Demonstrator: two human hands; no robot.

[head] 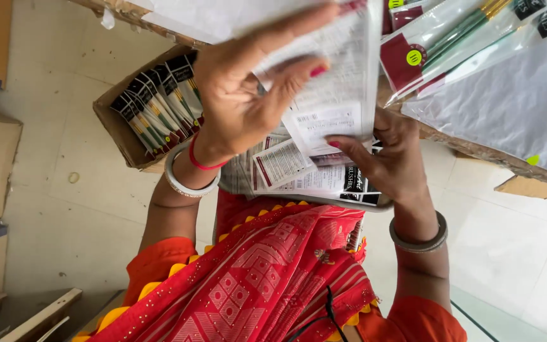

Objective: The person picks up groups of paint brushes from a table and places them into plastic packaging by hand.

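Note:
My left hand (242,95), with a white bangle and a red thread at the wrist, grips a clear plastic packet with a white label (333,95) and holds it up, fingers spread over its top. My right hand (390,158), wearing a metal bangle, pinches a stack of similar brush packets (305,174) from the right side, just below the lifted packet. The stack rests over my lap, above the red patterned cloth (273,272).
An open cardboard box (112,123) at the left holds several upright brush packets (159,107). More brush packets (451,38) lie at the upper right on a large clear plastic sheet (514,101). Pale tiled floor (64,190) lies below, with brown boards at the left edge.

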